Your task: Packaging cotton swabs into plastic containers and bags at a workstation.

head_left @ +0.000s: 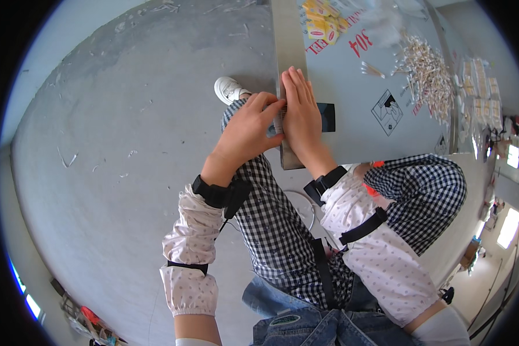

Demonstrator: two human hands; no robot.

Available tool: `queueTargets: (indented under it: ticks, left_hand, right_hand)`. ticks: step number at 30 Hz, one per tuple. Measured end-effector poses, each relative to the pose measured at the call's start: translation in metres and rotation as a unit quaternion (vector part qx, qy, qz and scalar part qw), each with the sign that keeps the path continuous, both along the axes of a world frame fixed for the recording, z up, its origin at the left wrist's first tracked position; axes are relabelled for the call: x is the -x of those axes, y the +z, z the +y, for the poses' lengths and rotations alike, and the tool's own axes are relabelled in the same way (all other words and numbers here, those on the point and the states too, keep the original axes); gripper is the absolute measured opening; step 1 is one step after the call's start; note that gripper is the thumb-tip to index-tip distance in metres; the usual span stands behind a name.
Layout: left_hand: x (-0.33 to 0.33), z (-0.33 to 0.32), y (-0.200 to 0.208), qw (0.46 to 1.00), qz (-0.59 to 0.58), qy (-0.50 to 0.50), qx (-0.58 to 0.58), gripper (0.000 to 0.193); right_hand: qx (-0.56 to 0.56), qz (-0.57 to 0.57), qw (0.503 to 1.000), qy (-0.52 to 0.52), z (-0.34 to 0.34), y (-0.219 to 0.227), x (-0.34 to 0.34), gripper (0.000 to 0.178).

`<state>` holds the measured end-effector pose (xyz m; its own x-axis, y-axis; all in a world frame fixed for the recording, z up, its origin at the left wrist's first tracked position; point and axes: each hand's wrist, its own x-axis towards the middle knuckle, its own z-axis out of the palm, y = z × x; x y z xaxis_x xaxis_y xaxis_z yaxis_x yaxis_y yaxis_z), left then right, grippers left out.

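Note:
At the left edge of a metal-topped table [352,141], my two hands meet. My left hand [242,131] is curled, its thumb and fingers closed against a narrow, pale ribbed thing [278,123] that mostly hides between the hands; I cannot make out its kind. Flat along the edge lies my right hand [301,118], fingers stretched out and side by side, its inner side next to that thing. Just right of it sits a small black rectangle [328,117]. Farther right, a large heap of loose cotton swabs [427,75] spreads over the table, with a few separate swabs [372,70] beside it.
Yellow packets [326,24] lie at the table's far left corner, and clear plastic bags [382,23] beside them. Past the heap are several packs of swabs [482,92]. My checkered legs [271,225] straddle the table corner. Grey floor [127,173] with scattered scraps stretches left.

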<state>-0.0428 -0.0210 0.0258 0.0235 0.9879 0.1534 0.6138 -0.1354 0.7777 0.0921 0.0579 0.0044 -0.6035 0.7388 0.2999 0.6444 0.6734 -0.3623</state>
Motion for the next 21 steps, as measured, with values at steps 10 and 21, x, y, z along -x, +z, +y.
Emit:
queueTargets:
  ticks: [10, 21]
  left_hand:
    - [0.001, 0.008, -0.002, 1.0, 0.0, -0.024, -0.014, 0.063]
    - [-0.005, 0.013, 0.009, 0.997, 0.005, -0.039, 0.059, 0.074]
  right_hand:
    - [0.021, 0.04, 0.999, -0.019, -0.004, 0.002, 0.001, 0.049]
    - [0.144, 0.225, 0.963, -0.035, 0.008, 0.007, -0.017, 0.05]
